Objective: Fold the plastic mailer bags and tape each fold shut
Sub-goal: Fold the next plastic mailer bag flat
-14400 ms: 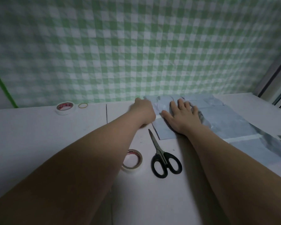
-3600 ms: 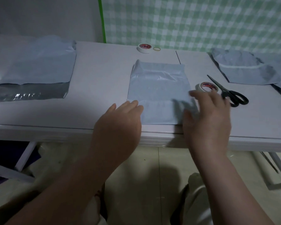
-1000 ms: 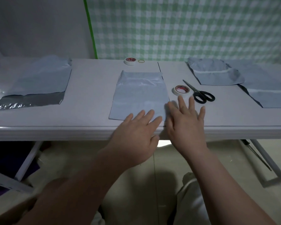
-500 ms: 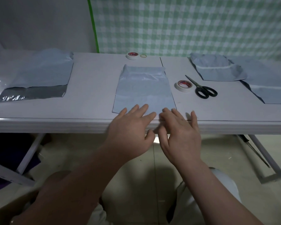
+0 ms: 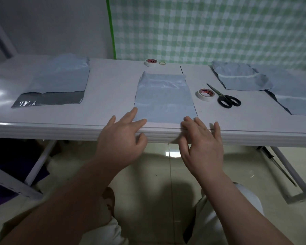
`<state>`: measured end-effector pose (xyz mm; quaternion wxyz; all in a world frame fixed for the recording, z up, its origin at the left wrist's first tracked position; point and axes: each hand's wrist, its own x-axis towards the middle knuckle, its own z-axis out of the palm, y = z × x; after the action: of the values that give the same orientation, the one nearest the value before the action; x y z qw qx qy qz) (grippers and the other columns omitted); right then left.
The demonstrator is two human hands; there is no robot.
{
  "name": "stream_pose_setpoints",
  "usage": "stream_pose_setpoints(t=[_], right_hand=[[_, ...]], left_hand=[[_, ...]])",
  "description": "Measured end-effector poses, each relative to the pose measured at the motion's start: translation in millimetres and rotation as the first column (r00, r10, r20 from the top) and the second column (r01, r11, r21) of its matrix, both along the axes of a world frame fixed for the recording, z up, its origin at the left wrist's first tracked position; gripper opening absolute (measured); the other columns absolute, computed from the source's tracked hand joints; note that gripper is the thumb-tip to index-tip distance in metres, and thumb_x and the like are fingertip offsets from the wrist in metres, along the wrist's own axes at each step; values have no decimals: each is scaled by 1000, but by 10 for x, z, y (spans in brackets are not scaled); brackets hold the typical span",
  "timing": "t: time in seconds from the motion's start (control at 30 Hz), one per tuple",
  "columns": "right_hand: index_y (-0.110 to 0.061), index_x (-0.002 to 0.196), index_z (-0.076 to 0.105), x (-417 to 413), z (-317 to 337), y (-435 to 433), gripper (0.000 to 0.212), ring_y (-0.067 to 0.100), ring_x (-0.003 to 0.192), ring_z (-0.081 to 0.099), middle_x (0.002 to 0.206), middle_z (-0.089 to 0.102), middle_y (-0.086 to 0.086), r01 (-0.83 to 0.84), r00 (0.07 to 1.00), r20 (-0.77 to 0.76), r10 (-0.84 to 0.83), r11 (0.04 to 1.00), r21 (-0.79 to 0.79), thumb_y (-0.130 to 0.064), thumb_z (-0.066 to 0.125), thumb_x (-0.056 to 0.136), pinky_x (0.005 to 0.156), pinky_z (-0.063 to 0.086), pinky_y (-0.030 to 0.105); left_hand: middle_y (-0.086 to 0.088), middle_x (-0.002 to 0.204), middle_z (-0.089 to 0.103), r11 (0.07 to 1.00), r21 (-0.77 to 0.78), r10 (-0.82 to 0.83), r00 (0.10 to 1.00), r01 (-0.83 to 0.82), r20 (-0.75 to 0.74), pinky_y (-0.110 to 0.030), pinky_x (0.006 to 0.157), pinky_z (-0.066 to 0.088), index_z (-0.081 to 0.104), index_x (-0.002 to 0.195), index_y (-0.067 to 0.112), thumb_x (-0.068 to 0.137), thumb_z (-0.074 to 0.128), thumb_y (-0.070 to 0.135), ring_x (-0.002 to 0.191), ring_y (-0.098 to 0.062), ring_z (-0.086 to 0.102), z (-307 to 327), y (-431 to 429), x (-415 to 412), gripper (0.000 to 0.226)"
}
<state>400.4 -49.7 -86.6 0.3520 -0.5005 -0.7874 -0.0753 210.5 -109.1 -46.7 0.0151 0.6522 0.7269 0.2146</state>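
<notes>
A grey plastic mailer bag (image 5: 163,96) lies flat in the middle of the white table (image 5: 109,92), its near edge close to the table's front rim. My left hand (image 5: 122,138) rests at the bag's near left corner, fingers spread, fingertips on the plastic. My right hand (image 5: 201,140) sits at the near right corner, fingers apart over the table edge, holding nothing. A roll of tape (image 5: 205,94) lies just right of the bag, with black-handled scissors (image 5: 224,98) beside it.
An unfolded mailer stack (image 5: 58,82) lies at the left. Folded, taped mailers (image 5: 240,78) and another (image 5: 297,98) lie at the right. A second tape roll (image 5: 150,62) and a rubber band (image 5: 162,63) sit near the checked wall. Table legs stand below.
My hands have slid apart along the bag's near edge, left hand to the left corner and right hand to the right corner. The bag stays flat.
</notes>
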Motion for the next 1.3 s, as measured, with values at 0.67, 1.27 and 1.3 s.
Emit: stream_pose_setpoints(t=[0.67,1.27,1.3], right_hand=[[-12,107,65,-298,120,-113,36,31,122,55,113,68,4,-123,992,29,121,990,76,-19,48,77,114,12,47],[-15,119,58,-124,25,-122,49,18,119,53,121,58,-2,15,987,159,-7,999,-48,-21,52,71,112,17,45],[-14,118,58,-93,37,-119,49,18,116,54,119,58,-1,21,988,155,-13,998,-51,-22,53,70,111,19,45]], left_hand=[[-15,124,59,966,117,-208,960,232,-188,-44,101,40,60,119,1,72,40,17,111,-30,59,-17,82,247,54],[-8,87,54,968,227,-50,966,110,-255,-55,94,41,64,106,6,63,53,11,75,-28,51,-251,92,177,45],[-8,84,51,969,224,-46,968,103,-246,-56,92,41,63,102,5,63,52,11,71,-27,47,-243,86,151,41]])
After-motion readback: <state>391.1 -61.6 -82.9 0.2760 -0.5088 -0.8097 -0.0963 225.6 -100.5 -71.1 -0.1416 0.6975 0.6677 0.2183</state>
